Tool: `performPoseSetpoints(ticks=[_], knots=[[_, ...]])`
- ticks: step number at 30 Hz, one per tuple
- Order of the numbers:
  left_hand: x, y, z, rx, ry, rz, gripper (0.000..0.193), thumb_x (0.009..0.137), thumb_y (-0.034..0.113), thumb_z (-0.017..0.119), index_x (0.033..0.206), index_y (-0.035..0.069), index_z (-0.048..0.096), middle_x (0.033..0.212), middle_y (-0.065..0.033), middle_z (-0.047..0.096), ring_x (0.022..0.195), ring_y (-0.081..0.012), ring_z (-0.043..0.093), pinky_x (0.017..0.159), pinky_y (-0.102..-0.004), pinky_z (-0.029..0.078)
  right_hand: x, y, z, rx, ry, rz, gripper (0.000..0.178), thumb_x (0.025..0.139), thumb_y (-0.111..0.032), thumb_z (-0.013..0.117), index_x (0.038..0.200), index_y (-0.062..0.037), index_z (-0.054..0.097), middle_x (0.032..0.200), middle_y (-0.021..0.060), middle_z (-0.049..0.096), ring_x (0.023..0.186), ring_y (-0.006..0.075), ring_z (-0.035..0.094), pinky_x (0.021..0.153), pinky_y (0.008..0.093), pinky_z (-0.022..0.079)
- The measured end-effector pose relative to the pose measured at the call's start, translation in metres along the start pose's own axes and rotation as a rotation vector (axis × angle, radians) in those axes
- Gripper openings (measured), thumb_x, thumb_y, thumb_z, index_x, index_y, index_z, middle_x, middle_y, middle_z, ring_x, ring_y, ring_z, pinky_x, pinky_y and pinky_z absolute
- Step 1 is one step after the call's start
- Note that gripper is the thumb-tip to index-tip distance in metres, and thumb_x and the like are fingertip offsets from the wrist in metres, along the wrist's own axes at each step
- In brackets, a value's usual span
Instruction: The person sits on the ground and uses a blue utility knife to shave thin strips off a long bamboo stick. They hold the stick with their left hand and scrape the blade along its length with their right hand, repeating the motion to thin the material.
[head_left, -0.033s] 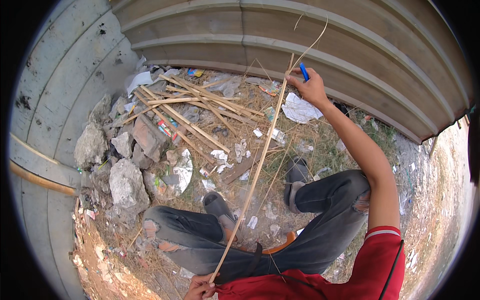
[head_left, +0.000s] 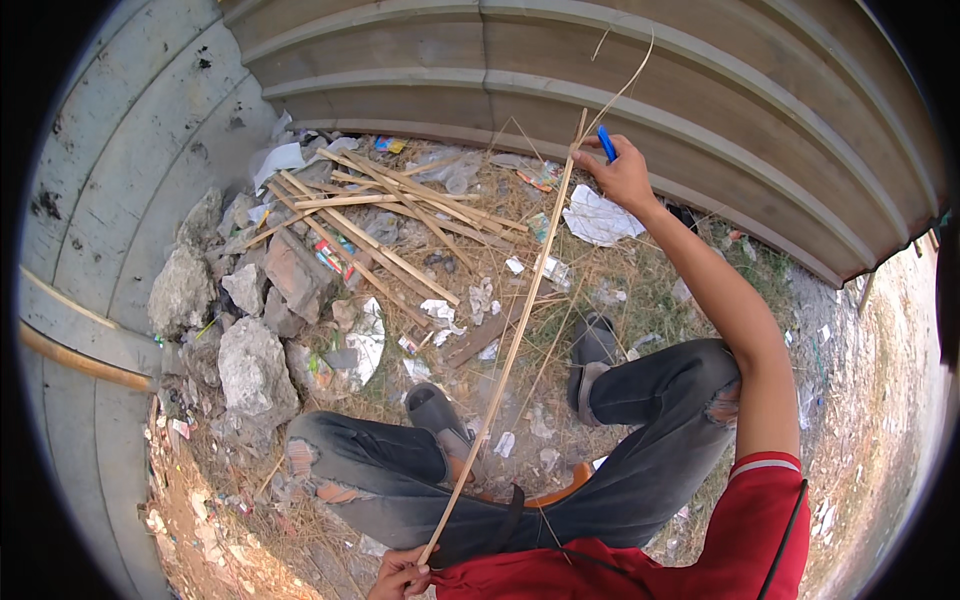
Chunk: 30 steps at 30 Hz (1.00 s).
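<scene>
A long, thin bamboo strip (head_left: 517,340) slants up from my lap toward the metal wall. Its lower end is pinched in my left hand (head_left: 400,575), close to my red shirt. With my right arm stretched out, my right hand (head_left: 622,178) is closed around the strip near its far end. That same hand also holds a slim blue-handled tool (head_left: 607,143); whether it has a blade is hidden. A fine curled sliver (head_left: 640,75) rises from the strip's far end, in front of the wall.
Several cut strips (head_left: 380,195) lie in a loose heap at the far left. Broken rocks (head_left: 255,370) stand beside them, along a pale sheet wall (head_left: 130,170). Ribbed metal sheeting (head_left: 600,60) closes off the far side. Paper scraps (head_left: 600,215) litter the dry grass around my sandals (head_left: 595,350).
</scene>
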<state>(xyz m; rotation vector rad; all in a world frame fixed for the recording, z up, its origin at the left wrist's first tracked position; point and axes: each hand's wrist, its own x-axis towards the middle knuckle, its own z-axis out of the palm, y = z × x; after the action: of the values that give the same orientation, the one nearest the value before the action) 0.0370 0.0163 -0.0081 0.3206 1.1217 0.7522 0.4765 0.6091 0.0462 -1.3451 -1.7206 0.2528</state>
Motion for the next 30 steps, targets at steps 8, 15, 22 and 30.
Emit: performPoseSetpoints(ticks=[8,15,22,30], knots=[[0.0,-0.011,-0.015,0.023,-0.013,-0.069,0.054,0.093,0.019,0.069,0.142,0.0,0.057,0.062,0.0054,0.052,0.043,-0.0037,0.036,0.041,-0.0218,0.023,0.004,-0.008,-0.008,-0.136,-0.203,0.063,0.025,0.088,-0.026,0.078,0.098,-0.0038,0.074,0.082,0.0129,0.073,0.078,0.0315,0.069,0.076,0.0388,0.053],[0.0,-0.009,-0.014,0.037,-0.014,-0.093,0.052,0.092,0.019,0.069,0.139,0.001,0.06,0.06,0.0048,0.053,0.043,-0.0041,0.037,0.042,-0.0222,0.026,0.015,0.035,-0.002,0.361,-0.03,0.208,0.024,0.094,-0.023,0.075,0.089,-0.0005,0.068,0.079,0.0067,0.075,0.077,0.0144,0.067,0.073,0.0307,0.052],[-0.005,0.0,0.002,-0.074,-0.102,-0.049,0.049,0.094,0.017,0.065,0.14,-0.001,0.059,0.061,0.0022,0.052,0.043,-0.0049,0.036,0.043,-0.0224,0.031,0.027,0.046,-0.023,0.251,0.033,0.37,0.033,0.093,-0.031,0.077,0.099,0.0009,0.069,0.088,0.0118,0.075,0.086,0.0156,0.068,0.077,0.0318,0.051],[0.062,0.069,0.082,-0.241,-0.208,0.261,0.043,0.108,0.014,0.046,0.149,0.0,0.046,0.067,-0.0002,0.039,0.043,-0.0061,0.032,0.039,-0.0215,0.028,-0.028,-0.036,-0.004,-0.401,-0.345,-0.042,0.066,0.092,-0.062,0.063,0.104,0.0028,0.07,0.092,0.0235,0.07,0.091,0.0397,0.069,0.084,0.0448,0.052]])
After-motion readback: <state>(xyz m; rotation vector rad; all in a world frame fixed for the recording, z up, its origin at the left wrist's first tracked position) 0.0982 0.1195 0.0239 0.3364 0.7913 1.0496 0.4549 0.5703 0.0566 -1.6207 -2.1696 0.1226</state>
